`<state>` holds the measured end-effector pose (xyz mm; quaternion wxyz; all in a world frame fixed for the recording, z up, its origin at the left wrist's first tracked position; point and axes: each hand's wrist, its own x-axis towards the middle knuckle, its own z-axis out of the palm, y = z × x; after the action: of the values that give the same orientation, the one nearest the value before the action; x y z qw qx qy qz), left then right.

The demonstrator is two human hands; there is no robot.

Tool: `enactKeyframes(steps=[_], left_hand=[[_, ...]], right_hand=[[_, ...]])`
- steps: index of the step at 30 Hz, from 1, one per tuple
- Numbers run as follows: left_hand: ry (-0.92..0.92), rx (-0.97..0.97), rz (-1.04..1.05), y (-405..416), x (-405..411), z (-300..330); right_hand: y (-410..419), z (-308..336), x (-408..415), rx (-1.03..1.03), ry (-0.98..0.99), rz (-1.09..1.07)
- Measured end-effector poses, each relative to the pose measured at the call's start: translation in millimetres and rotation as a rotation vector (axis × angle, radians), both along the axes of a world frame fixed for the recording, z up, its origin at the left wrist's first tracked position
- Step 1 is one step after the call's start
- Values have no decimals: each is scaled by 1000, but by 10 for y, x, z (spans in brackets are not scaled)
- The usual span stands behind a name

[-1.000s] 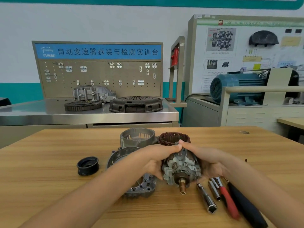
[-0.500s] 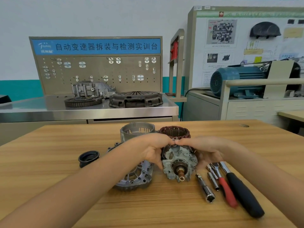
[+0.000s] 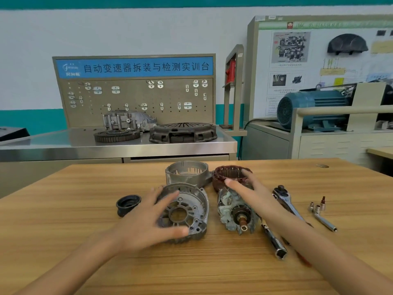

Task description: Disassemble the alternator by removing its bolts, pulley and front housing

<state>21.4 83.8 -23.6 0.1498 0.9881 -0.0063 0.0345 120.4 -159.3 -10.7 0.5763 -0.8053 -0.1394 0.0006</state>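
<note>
A blue banner strip (image 3: pixel 136 67) atop the beige perforated tool board (image 3: pixel 138 101), well beyond the fingers, reads "自动变速器拆装与检测实训台" in white. Print on the white wall-mounted diagram panel (image 3: pixel 319 67) is too blurred to read.

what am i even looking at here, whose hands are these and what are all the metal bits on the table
This is one view from a camera worn on a person's head, looking down at their own two bare hands over a wooden table. The left hand is spread open over a round grey front housing. The right hand is open above the rotor, in front of the copper-wound stator. Neither holds anything. A black pulley lies left; a ratchet and sockets lie right.
</note>
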Motion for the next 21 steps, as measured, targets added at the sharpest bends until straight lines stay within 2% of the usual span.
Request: enactKeyframes(steps=[4,7,10,14,17,19,21], left_hand=[[-53,133,3,-53,-13,-240],[-106,80,56,-196,16,-286],[-78,95,67,-283,42,-249],[-83,56,53,-250,21,-146],[-304,34,64,-142,148,39],[-372,4,63,-91,394,204],[-307,34,36,-53,741,336]], right_hand=[[84,-67,95,-8,-69,-77],[136,-83,131,26,-96,-115],[142,-75,172,83,-75,-117],[108,-21,195,22,-15,-63],[57,61,249,16,66,-5],[29,125,374,3,-8,-56],[42,169,543,-119,-164,-112]])
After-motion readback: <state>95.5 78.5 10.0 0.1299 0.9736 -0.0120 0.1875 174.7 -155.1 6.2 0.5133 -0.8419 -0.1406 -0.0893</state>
